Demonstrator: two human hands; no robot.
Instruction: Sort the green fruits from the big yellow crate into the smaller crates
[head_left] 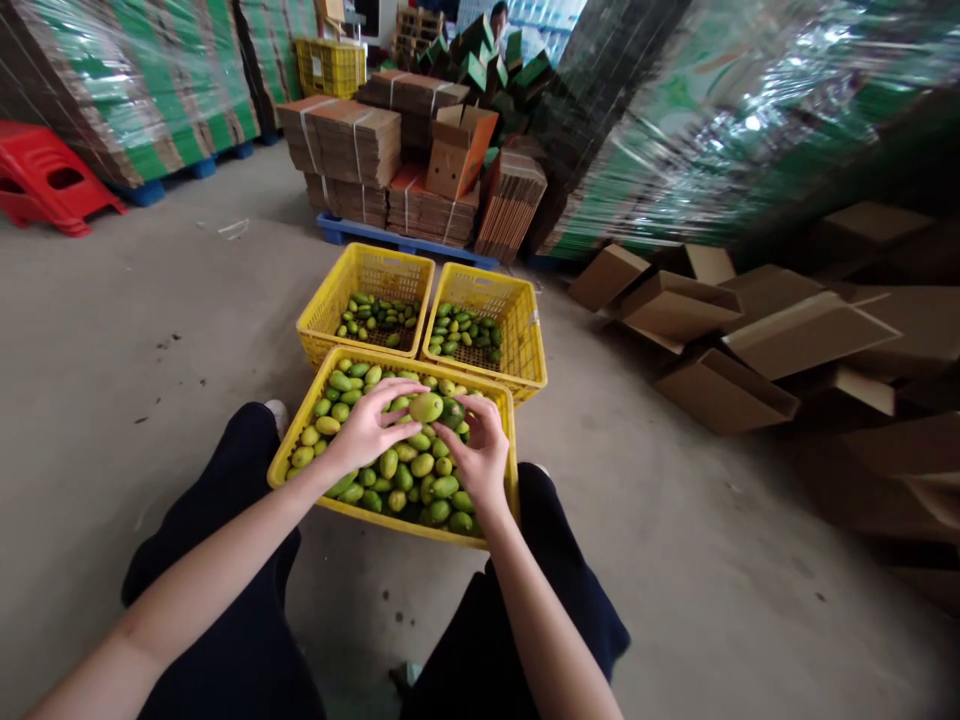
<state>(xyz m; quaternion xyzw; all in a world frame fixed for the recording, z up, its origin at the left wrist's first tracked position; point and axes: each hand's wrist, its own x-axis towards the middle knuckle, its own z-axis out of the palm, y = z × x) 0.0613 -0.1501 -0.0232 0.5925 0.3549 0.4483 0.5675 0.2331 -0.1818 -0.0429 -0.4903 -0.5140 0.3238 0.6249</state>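
Note:
My left hand (375, 425) is closed on an oval yellow-green fruit (426, 407), gripped between thumb and fingers. Beside it, my right hand (480, 440) pinches a darker green fruit (451, 413). The two fruits are side by side, touching or nearly so. Both hands are above a yellow plastic crate (390, 530) between my knees, filled with similar fruits (403, 477) from green to yellowish. Behind it stand two more yellow crates, the left one (315, 318) and the right one (531, 345), each with a smaller number of green fruits in the bottom.
Bundled flat cardboard (341, 140) sits on a blue pallet (405, 240) ahead. Open cardboard boxes (682, 300) are heaped at the right. A red stool (52, 175) stands at the left, near wrapped stacks (165, 80). A person (499, 15) is partly visible far back.

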